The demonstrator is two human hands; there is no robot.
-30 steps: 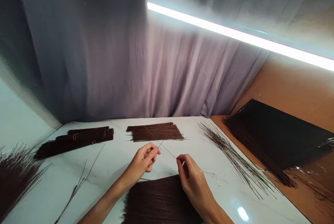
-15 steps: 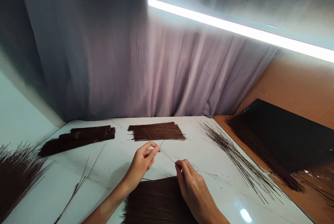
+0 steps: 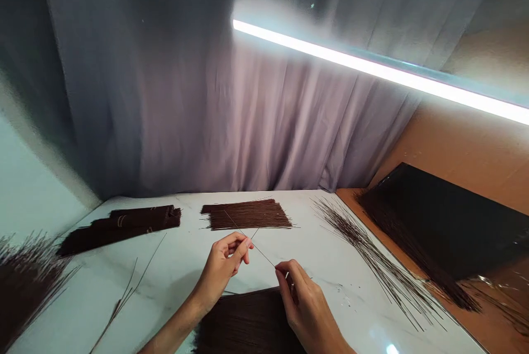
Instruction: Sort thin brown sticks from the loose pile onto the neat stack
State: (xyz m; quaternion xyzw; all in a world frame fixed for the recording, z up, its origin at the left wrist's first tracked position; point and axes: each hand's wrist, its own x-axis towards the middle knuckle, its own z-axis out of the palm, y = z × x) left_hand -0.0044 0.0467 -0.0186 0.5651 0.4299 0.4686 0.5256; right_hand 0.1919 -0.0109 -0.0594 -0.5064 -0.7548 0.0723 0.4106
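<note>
My left hand [image 3: 221, 270] and my right hand [image 3: 303, 301] are raised over a white marble table [image 3: 177, 266], each pinching a thin brown stick. The sticks [image 3: 258, 248] cross between the two hands, one running up to the far left, the other short. Below my hands lies a flat sheet of dark brown sticks [image 3: 248, 323] at the near edge. Beyond my fingers a neat flat row of brown sticks [image 3: 247, 214] rests on the table.
Tied dark bundles [image 3: 119, 225] lie at the far left, a loose pile [image 3: 22, 279] at the left edge, a few stray sticks [image 3: 124, 293] near it. Fanned loose sticks [image 3: 367, 257] and a large dark heap [image 3: 438, 222] sit right. A grey curtain [image 3: 231, 123] hangs behind.
The view tilted slightly, so the table sits lower in frame. My right hand drew a little nearer and leftward; both hands keep pinching the crossed sticks.
</note>
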